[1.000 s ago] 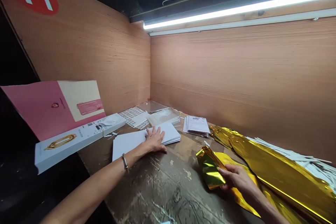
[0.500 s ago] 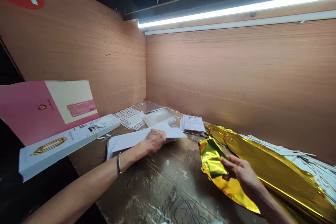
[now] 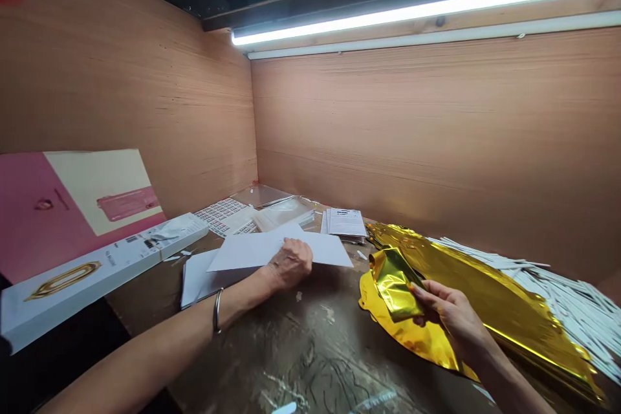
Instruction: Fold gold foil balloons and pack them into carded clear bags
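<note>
My left hand [image 3: 291, 263] is closed on the edge of a white card sheet [image 3: 252, 249], which is tilted up over a stack of white sheets [image 3: 201, 278] on the table. A steel bangle sits on that wrist. At the right, my right hand [image 3: 444, 304] pinches a folded gold foil balloon [image 3: 395, 284] between thumb and fingers. Below the folded piece, another part of gold foil [image 3: 412, 339] spreads over the table; whether the two are joined I cannot tell. Beside this hand lies a pile of flat gold foil balloons [image 3: 485, 288].
White paper straws [image 3: 548, 297] lie behind the foil pile. Printed cards [image 3: 344, 223], clear plastic bags [image 3: 286, 212] and sticker sheets [image 3: 224, 215] are at the back. A long white box [image 3: 111, 272] and a pink-and-cream board [image 3: 82, 207] stand left. Wooden walls [image 3: 412, 123] enclose the table.
The white sheet in my left hand has been drawn off the stack, to the right and nearer. My right hand still holds the folded foil, now turned slightly. The view has shifted right.
</note>
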A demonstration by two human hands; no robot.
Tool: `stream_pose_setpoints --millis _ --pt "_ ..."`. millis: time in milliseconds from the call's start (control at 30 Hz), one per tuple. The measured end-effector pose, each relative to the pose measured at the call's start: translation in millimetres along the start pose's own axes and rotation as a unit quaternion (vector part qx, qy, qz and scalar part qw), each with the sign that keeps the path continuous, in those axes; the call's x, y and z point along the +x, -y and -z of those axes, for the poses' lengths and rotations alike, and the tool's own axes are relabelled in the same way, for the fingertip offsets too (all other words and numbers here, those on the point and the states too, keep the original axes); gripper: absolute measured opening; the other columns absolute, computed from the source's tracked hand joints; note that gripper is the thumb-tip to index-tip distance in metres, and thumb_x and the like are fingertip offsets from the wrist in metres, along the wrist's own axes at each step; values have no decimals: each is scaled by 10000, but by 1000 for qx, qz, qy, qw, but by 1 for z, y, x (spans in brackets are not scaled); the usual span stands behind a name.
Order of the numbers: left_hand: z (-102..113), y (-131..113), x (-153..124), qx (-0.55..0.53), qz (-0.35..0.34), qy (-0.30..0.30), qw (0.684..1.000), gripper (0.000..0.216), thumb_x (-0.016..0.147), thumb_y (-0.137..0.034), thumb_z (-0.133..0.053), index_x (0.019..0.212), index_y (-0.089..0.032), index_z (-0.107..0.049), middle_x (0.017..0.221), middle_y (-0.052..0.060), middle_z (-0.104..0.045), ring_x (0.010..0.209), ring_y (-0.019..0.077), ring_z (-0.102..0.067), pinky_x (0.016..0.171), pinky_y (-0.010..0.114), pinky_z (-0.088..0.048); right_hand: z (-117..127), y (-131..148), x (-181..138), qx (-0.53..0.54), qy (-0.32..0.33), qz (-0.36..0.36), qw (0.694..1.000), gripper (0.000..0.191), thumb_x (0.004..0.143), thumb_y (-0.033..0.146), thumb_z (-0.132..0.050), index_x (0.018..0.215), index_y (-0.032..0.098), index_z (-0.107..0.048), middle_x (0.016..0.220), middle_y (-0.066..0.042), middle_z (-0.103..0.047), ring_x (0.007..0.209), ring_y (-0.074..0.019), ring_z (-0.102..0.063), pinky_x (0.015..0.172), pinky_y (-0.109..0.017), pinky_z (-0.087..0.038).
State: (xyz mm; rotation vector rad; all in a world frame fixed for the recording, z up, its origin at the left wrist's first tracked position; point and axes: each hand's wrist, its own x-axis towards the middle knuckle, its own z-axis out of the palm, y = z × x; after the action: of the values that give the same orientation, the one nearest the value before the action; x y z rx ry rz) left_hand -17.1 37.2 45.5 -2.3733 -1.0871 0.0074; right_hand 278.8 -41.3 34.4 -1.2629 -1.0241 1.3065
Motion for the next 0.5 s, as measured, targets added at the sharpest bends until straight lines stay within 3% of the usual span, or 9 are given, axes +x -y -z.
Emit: stream_pose_setpoints --millis 100,200,333,500 --pt "-20 25 -17 -50 50 77 995 254 820 -263 -403 812 -66 -562 768 156 -588 725 256 -555 617 362 -413 -7 -14 11 4 13 -25 1000 282 606 371 -686 665 127 -558 531 15 -548 423 -68 -464 397 -186 -383" --pt "-33 39 -31 -127 66 80 987 385 728 -475 -522 862 -116 -565 886 117 -583 851 243 -531 703 328 -410 -23 -24 26 -9 38 -46 998 287 609 382 -677 638 134 -536 539 2 -568 426 -82 -498 399 -189 -398" --pt "-34 55 -37 -223 136 89 961 533 597 -518 -628 987 -164 -541 1065 102 -524 1006 269 -455 793 352 -362 -52 -25 47 -21 67 -44 997 291 615 392 -666 623 137 -527 511 8 -558 390 -79 -495 382 -189 -405" --pt "-38 71 -38 -282 161 129 937 395 561 -506 -648 747 -165 -577 796 17 -600 726 175 -530 601 235 -355 -90 -23 70 14 58 -47 997 264 557 327 -713 630 135 -548 516 14 -561 400 -78 -505 376 -186 -427"
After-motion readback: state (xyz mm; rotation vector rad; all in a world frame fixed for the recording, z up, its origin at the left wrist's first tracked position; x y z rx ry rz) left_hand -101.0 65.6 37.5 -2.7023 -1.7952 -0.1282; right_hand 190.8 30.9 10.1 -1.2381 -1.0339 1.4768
